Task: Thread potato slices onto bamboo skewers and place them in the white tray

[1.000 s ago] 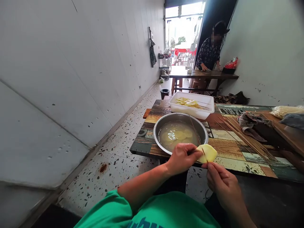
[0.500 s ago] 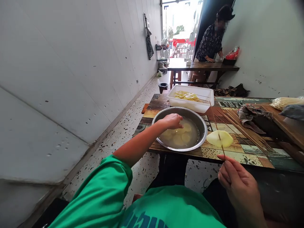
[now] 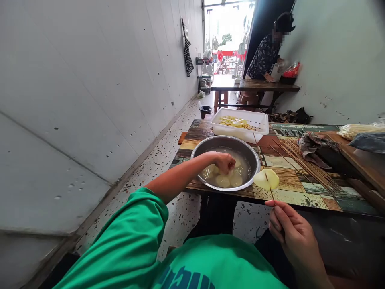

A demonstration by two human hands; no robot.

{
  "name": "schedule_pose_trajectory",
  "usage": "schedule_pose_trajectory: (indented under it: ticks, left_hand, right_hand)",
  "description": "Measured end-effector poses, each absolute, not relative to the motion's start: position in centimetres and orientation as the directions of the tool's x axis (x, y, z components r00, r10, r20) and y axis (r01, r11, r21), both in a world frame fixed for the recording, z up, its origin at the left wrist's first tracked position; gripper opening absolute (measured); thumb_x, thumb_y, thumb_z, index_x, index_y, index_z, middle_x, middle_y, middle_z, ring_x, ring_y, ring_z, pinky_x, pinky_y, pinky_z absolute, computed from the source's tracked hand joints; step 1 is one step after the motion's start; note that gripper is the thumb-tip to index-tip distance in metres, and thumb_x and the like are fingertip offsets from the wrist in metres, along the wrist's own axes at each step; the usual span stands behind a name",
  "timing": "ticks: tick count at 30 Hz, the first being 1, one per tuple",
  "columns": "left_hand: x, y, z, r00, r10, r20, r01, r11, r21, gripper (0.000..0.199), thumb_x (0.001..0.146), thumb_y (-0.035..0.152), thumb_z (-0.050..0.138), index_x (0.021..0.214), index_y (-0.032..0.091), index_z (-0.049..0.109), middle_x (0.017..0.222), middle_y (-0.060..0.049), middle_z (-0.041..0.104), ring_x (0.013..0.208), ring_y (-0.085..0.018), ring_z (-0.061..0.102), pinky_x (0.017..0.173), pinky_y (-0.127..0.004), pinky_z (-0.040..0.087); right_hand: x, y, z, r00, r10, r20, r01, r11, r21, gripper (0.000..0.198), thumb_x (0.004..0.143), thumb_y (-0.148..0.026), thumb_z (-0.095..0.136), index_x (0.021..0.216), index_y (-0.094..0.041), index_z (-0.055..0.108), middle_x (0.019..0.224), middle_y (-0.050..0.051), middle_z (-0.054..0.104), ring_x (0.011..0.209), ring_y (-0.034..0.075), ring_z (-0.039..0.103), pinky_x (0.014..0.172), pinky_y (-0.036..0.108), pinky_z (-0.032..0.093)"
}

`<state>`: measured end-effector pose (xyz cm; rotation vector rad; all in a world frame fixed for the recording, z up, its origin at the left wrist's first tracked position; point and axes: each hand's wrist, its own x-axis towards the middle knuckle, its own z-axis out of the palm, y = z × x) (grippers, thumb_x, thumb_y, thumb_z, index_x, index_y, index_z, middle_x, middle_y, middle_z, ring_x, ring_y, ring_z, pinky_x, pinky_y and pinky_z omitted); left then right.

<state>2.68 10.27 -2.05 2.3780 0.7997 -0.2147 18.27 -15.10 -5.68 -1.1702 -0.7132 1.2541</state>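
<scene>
My right hand pinches the lower end of a thin wooden skewer. A pale yellow slice, likely potato, is threaded on that skewer just above my fingers. Over the metal basin, my left hand is closed, its curled fingertips down at the cloudy water. Whatever those fingertips hold, if anything, is hidden. Several round pale slices lie in the water around and below them.
Behind the basin a white plastic tub holds skewered yellow slices. To the right lie a pile of bare skewers, a crumpled cloth and a wooden board. A co-worker stands at the far table.
My left hand has lowered to the water, its fingers now curled in. The right hand has shifted slightly left and down with the skewer, and the slice on it has turned.
</scene>
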Motion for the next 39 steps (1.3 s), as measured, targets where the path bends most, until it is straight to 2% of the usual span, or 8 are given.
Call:
schedule_pose_trajectory:
  ticks: [6,9,12,15,17,22,28,39]
  left_hand:
    - [3.2,8.4,-1.7,0.838,0.460,-0.294,0.542,-0.641,0.543,0.027,0.038,0.002,0.073,0.057,0.020,0.065,0.052,0.003,0.056,0.055,-0.015,0.048,0.057,-0.027,0.035]
    - [2.5,9.0,-0.5,0.822,0.527,-0.215,0.535,-0.585,0.610,0.021,0.044,0.001,0.072,0.050,0.018,0.062,0.047,0.003,0.054,0.048,-0.012,0.045,0.055,-0.026,0.035]
    - [1.1,10.2,0.7,0.679,0.731,-0.076,0.437,-0.319,0.841,0.012,0.058,0.014,0.074,0.060,0.017,0.063,0.052,0.001,0.058,0.046,-0.011,0.050,0.052,-0.025,0.040]
    - [-0.3,10.7,0.6,0.501,0.860,-0.102,0.264,-0.040,0.964,0.020,0.064,0.025,0.077,0.065,0.014,0.060,0.057,-0.002,0.062,0.047,-0.012,0.056,0.051,-0.026,0.045]
    - [-1.0,10.4,0.0,0.442,0.895,-0.055,0.281,-0.080,0.956,0.023,0.064,0.026,0.077,0.061,0.014,0.058,0.057,-0.002,0.061,0.047,-0.010,0.054,0.050,-0.024,0.044]
    - [-2.1,9.7,-0.8,0.339,0.902,0.269,0.342,-0.384,0.857,0.016,0.065,0.023,0.075,0.060,0.015,0.062,0.055,0.002,0.057,0.051,-0.006,0.048,0.050,-0.018,0.038]
    - [-2.1,9.5,0.2,0.112,0.990,0.087,-0.190,-0.065,0.980,0.023,0.061,0.026,0.079,0.069,0.012,0.062,0.064,0.000,0.063,0.055,-0.009,0.057,0.053,-0.021,0.047]
    - [-1.6,7.3,-0.1,0.095,0.995,0.005,-0.337,0.027,0.941,0.028,0.057,0.019,0.083,0.068,0.011,0.059,0.059,0.001,0.062,0.050,-0.009,0.059,0.059,-0.027,0.055]
  right_hand:
    - [18.3,-15.1,-6.1,0.181,0.960,-0.212,-0.339,-0.142,-0.930,0.030,0.086,-0.040,0.066,0.105,-0.018,0.064,0.056,-0.007,0.036,0.045,0.005,0.028,0.040,0.019,0.018]
    - [18.4,-15.4,-6.0,0.181,0.953,-0.242,-0.332,-0.173,-0.927,0.033,0.085,-0.043,0.067,0.106,-0.018,0.064,0.055,-0.008,0.032,0.045,0.005,0.025,0.040,0.019,0.017]
    - [18.3,-15.8,-5.9,0.200,0.935,-0.294,-0.335,-0.216,-0.917,0.038,0.081,-0.047,0.069,0.104,-0.018,0.064,0.057,-0.009,0.025,0.046,0.005,0.021,0.041,0.018,0.018]
    - [18.0,-15.9,-6.2,0.175,0.938,-0.299,-0.303,-0.238,-0.923,0.040,0.081,-0.051,0.069,0.101,-0.017,0.063,0.056,-0.010,0.022,0.045,0.004,0.020,0.041,0.019,0.017]
    - [17.7,-15.8,-6.5,0.146,0.949,-0.278,-0.274,-0.232,-0.933,0.040,0.082,-0.053,0.067,0.100,-0.017,0.061,0.054,-0.010,0.022,0.044,0.005,0.019,0.041,0.019,0.015]
    - [17.6,-15.8,-6.7,0.113,0.960,-0.257,-0.198,-0.232,-0.952,0.041,0.084,-0.055,0.062,0.100,-0.018,0.058,0.054,-0.010,0.024,0.044,0.006,0.020,0.042,0.021,0.014]
    - [17.5,-16.1,-6.7,0.114,0.959,-0.259,-0.059,-0.254,-0.965,0.039,0.086,-0.055,0.058,0.101,-0.019,0.060,0.053,-0.009,0.024,0.045,0.007,0.021,0.044,0.023,0.014]
    - [16.8,-15.9,-6.8,0.064,0.969,-0.237,-0.022,-0.236,-0.971,0.039,0.089,-0.056,0.054,0.099,-0.018,0.057,0.053,-0.009,0.023,0.044,0.007,0.021,0.044,0.024,0.013]
